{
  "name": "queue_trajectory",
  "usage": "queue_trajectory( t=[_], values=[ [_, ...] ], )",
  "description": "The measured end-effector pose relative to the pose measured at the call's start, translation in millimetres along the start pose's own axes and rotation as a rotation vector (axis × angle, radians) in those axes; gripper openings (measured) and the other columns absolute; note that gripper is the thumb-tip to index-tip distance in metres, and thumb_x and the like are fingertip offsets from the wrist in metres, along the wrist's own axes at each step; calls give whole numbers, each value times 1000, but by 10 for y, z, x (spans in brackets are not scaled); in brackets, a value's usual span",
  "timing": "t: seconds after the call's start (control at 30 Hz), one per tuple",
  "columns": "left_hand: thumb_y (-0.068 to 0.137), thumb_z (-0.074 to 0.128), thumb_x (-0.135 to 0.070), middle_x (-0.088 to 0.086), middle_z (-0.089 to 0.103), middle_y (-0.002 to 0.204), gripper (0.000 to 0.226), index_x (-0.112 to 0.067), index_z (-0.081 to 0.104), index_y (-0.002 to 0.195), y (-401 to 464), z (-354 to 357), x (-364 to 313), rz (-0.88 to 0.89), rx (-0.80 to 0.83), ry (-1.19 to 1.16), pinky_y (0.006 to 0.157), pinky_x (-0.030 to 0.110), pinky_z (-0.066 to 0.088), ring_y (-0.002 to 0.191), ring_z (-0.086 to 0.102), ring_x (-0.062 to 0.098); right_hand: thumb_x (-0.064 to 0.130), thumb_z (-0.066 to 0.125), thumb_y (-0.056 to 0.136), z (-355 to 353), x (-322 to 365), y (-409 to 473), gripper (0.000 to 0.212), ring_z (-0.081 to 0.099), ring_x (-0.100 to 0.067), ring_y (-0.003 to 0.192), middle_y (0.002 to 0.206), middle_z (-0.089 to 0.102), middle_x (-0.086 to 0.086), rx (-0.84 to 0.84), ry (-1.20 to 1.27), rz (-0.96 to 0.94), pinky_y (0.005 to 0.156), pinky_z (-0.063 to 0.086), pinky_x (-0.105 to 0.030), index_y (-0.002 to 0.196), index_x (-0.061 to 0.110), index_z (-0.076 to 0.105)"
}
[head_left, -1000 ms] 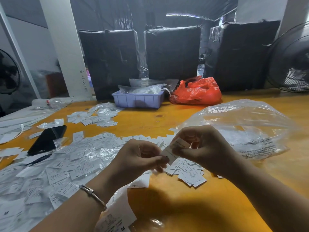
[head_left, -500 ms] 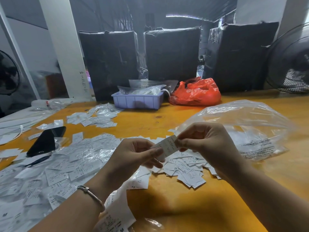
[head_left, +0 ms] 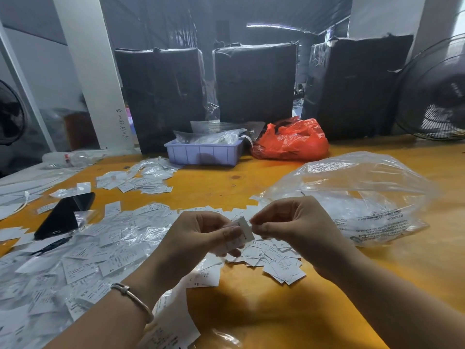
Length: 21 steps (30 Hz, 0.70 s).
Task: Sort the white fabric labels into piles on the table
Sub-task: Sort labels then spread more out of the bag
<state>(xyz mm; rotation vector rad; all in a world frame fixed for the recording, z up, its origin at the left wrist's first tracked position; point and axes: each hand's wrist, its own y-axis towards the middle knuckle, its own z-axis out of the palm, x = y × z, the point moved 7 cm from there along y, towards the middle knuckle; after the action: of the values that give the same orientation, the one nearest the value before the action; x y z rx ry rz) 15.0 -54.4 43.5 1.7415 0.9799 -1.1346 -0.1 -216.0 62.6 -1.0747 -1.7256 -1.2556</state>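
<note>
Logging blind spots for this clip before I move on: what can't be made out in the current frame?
Head view only:
- Print on the small white fabric label pinched between left hand and right hand: blurred, partly covered by fingers.
- Labels inside the clear crumpled plastic bag: veiled by glare and folds.
- Contents of the lilac plastic tray: hidden by plastic bags on top.
- Round black fan: cut off by the right edge.
</note>
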Motion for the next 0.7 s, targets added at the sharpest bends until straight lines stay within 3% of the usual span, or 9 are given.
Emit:
queue_trajectory(
  t=[0.13, 0.27, 0.37, 0.47, 0.6, 0.7],
  values=[
    [73, 74, -20, 14, 75, 79, 24, 1, 74, 86, -2, 27, 15, -9, 28, -31, 57, 22, 55, 69, 73, 26, -3, 72, 75, 93, 26, -12, 17, 64, -4, 61, 70, 73, -2, 31, -117, -66, 56, 48, -14, 78, 13, 77],
    [71, 74, -22, 15, 75, 78, 27, 2, 73, 83, -1, 37, 36, -17, 54, -21, 59, 23, 55, 69, 73, 25, 2, 77, 73, 128, 52, -7, 14, 58, -8, 58, 68, 72, -2, 61, -158, -124, 53, 46, -21, 76, 15, 78],
    [74, 75, -21, 13, 75, 79, 19, -4, 75, 81, 9, 1, 32, 3, 45, 8, 60, 23, 55, 70, 72, 25, 11, 74, 78, -29, -63, 69, 11, 64, -9, 64, 75, 74, 2, 63, -329, -55, 61, 54, -27, 83, 20, 77],
    [80, 74, -12, 9, 75, 79, 6, -9, 75, 85, 15, -130, 49, 35, -37, 102, 61, 22, 55, 71, 73, 24, 20, 67, 85, -313, -209, 136, 9, 62, -4, 73, 79, 69, 12, -30, -795, 5, 70, 57, -32, 88, 22, 75],
    [84, 70, -7, -9, 75, 80, 18, -24, 74, 86, 11, -244, 91, 68, -96, 451, 70, 25, 57, 75, 71, 8, 12, 62, 87, -573, -183, 175, 16, 65, -12, 79, 90, 73, 1, -264, -858, -82, 70, 55, -33, 97, 15, 73],
    [80, 68, -16, -20, 70, 71, 16, -30, 72, 73, 12, -316, 110, 44, -131, 649, 66, 28, 53, 69, 64, -2, 14, 53, 91, -875, -378, 210, 30, 61, -23, 106, 118, 67, -4, -418, -954, 110, 83, 49, -32, 117, 23, 66]
  ],
)
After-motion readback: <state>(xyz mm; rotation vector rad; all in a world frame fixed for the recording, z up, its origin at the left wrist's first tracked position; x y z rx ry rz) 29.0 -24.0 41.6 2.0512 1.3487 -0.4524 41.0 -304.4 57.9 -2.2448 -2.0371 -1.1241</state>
